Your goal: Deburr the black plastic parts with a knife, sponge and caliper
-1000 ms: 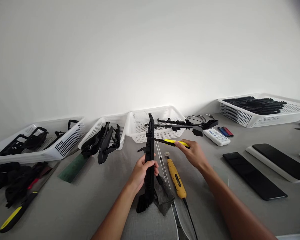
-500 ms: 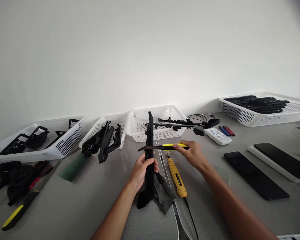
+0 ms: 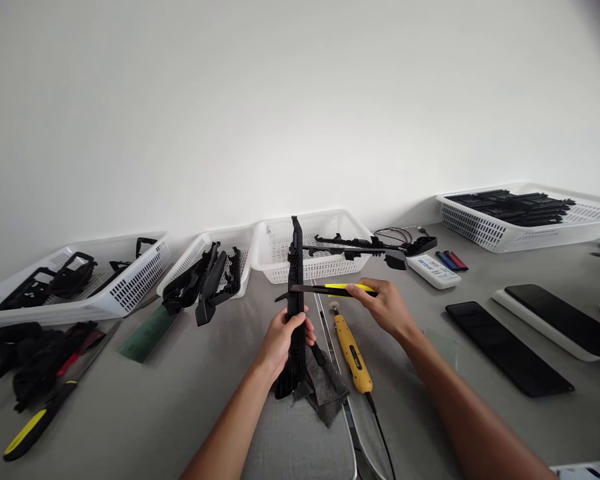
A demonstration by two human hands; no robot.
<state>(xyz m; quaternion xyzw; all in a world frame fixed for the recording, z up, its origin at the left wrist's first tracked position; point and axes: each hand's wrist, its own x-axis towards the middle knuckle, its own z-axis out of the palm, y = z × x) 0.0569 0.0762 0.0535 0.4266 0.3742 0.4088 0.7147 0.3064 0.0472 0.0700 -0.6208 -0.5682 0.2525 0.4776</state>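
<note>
My left hand [image 3: 276,343] is wrapped round a long black plastic part [image 3: 296,267], held upright over the table. A small file [image 3: 313,289] with a yellow and black handle is gripped in my right hand [image 3: 383,305]. Its thin blade lies across the part, just above my left fingers. Below the part is a crumpled dark grey cloth [image 3: 325,387], with a black handle-like piece on it. To the right of the cloth lies a yellow corded rotary tool [image 3: 353,353] with a round tip.
White baskets of black parts stand along the wall: far left [image 3: 125,293], left of centre [image 3: 180,263], centre [image 3: 310,270] and right [image 3: 500,240]. A yellow-handled file [image 3: 45,420] lies left. Phone-like black slabs [image 3: 505,347], a white device [image 3: 434,271] and coloured sticks [image 3: 453,260] lie right.
The black part has shifted slightly up and to the left, its lower end rising. The file blade has moved slightly up and now reaches less far across the part.
</note>
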